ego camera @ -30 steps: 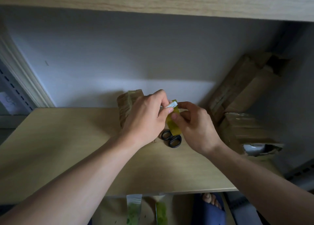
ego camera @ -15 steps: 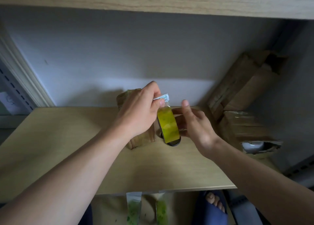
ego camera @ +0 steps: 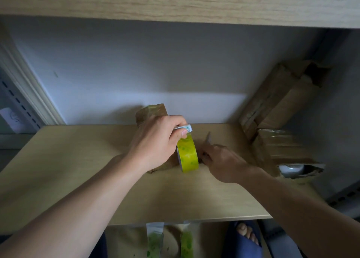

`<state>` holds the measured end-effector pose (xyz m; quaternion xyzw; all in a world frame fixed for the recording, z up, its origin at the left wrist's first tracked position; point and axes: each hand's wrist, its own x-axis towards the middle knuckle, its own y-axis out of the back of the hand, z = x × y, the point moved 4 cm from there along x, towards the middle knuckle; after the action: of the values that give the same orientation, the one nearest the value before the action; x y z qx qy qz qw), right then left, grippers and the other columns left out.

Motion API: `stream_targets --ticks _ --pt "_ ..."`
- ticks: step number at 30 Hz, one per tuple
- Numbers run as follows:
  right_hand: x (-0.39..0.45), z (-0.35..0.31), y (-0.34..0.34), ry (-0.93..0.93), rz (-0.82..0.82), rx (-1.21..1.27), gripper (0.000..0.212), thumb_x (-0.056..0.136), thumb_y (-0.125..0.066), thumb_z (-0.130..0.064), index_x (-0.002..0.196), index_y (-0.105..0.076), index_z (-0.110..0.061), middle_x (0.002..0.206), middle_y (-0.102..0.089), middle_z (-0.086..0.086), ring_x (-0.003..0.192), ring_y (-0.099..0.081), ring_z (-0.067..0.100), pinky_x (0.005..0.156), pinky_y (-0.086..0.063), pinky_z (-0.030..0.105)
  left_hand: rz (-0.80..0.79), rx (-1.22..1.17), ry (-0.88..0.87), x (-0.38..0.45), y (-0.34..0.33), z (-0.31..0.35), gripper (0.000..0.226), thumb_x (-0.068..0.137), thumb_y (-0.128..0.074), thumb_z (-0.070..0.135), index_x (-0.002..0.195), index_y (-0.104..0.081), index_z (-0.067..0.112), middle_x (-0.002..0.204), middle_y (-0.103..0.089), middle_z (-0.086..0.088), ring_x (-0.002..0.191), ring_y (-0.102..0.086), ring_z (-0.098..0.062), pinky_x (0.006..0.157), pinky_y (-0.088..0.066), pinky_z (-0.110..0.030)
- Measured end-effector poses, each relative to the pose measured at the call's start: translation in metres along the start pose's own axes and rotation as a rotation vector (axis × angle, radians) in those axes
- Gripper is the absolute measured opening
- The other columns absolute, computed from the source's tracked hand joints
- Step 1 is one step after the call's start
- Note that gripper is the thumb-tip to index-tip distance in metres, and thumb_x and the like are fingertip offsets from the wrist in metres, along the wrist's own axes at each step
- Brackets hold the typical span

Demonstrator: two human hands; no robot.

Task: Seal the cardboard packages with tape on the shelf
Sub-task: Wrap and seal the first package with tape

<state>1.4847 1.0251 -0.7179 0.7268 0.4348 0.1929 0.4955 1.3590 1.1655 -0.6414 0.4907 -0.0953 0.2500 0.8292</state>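
- Shelf (ego camera: 78, 170): pale wood board, wide bare stretch left of the left hand; front edge runs just under both forearms.
- Left hand (ego camera: 155, 143): thumb and forefinger pinch the white tab end of the tape (ego camera: 188, 154), holding it up; a pulled yellow strip hangs from the fingers down to the board.
- Box (ego camera: 153, 111): small cardboard package, stands just behind the left knuckles, mostly hidden by the hand; its top looks already glossy with tape.
- The roll itself: can't tell if it sits behind the strip; hidden.
- Right hand (ego camera: 224, 160): low on the board just right of the strip, fingers curled round something; a thin blade-like tip (ego camera: 208, 138) pokes up past the fingertips, likely scissors, blurred. Counted as gripping it, not certain.
- Boxes right (ego camera: 280, 106): one leaning on the side wall, one flat below it (ego camera: 282, 146) with a torn open end, white thing inside; both near the right wrist.
- Step, my read: strip pulled out, about to be cut.
- Next move needs: strip held taut by the left pinch, blades brought across it beside the fingers, then the piece laid over a box seam.
- Room: upper shelf overhead limits lift; back wall close behind the box; right side crowded by the boxes; open space is left and toward the front edge.
- Risk: slack strip folding onto itself.
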Motion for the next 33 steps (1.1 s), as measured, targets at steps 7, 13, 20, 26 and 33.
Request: stream_targets --ticks 7,13,20,26,33 --pt "-0.009 0.032 0.027 -0.287 0.057 -0.188 0.034 0.093 -0.067 -0.038 0.104 -0.046 -0.014 0.095 -0.058 0.008 0.083 -0.054 0.027 0.068 -0.042 0.032 -0.047 0.024 0.007 0.0 -0.007 -0.005 0.015 0.098 -0.06 0.032 0.083 -0.063 0.034 0.072 -0.059 0.01 0.079 -0.052 -0.015 0.072 -0.047 -0.037" --pt "-0.019 0.029 0.033 -0.28 -0.057 -0.347 0.017 0.095 -0.068 -0.03 0.099 -0.061 -0.014 0.092 -0.059 0.004 0.088 -0.061 0.024 0.071 -0.049 0.03 0.047 -0.057 -0.042 0.003 -0.004 -0.005 0.01 0.096 -0.067 0.019 0.091 -0.075 0.023 0.082 -0.064 0.01 0.078 -0.06 -0.011 0.071 -0.051 -0.038" --pt "-0.039 0.03 0.079 -0.158 0.048 -0.291 0.012 0.097 -0.058 -0.022 0.088 -0.05 -0.025 0.096 -0.064 0.002 0.082 -0.058 0.02 0.061 -0.037 0.026 0.108 -0.034 -0.099 0.007 -0.001 -0.004 0.008 0.094 -0.07 0.018 0.091 -0.077 0.021 0.082 -0.069 0.013 0.077 -0.062 -0.008 0.071 -0.051 -0.037" --pt "-0.06 0.014 0.096 0.008 -0.037 -0.204 0.025 0.083 -0.072 -0.055 0.086 -0.051 -0.041 0.078 -0.059 -0.019 0.07 -0.054 -0.011 0.059 -0.038 0.012 0.102 -0.033 -0.123 0.007 0.0 -0.008 0.011 0.097 -0.066 0.016 0.093 -0.076 0.02 0.085 -0.069 0.012 0.081 -0.062 -0.008 0.074 -0.05 -0.036" --pt "-0.037 -0.006 0.098 0.131 0.069 -0.155 0.042 0.08 -0.073 -0.055 0.117 -0.061 -0.037 0.101 -0.058 -0.019 0.087 -0.055 -0.006 0.066 -0.038 0.01 0.082 -0.054 -0.097 0.007 0.001 -0.007 0.011 0.095 -0.068 0.013 0.092 -0.076 0.02 0.082 -0.062 0.016 0.081 -0.058 -0.002 0.073 -0.041 -0.019"
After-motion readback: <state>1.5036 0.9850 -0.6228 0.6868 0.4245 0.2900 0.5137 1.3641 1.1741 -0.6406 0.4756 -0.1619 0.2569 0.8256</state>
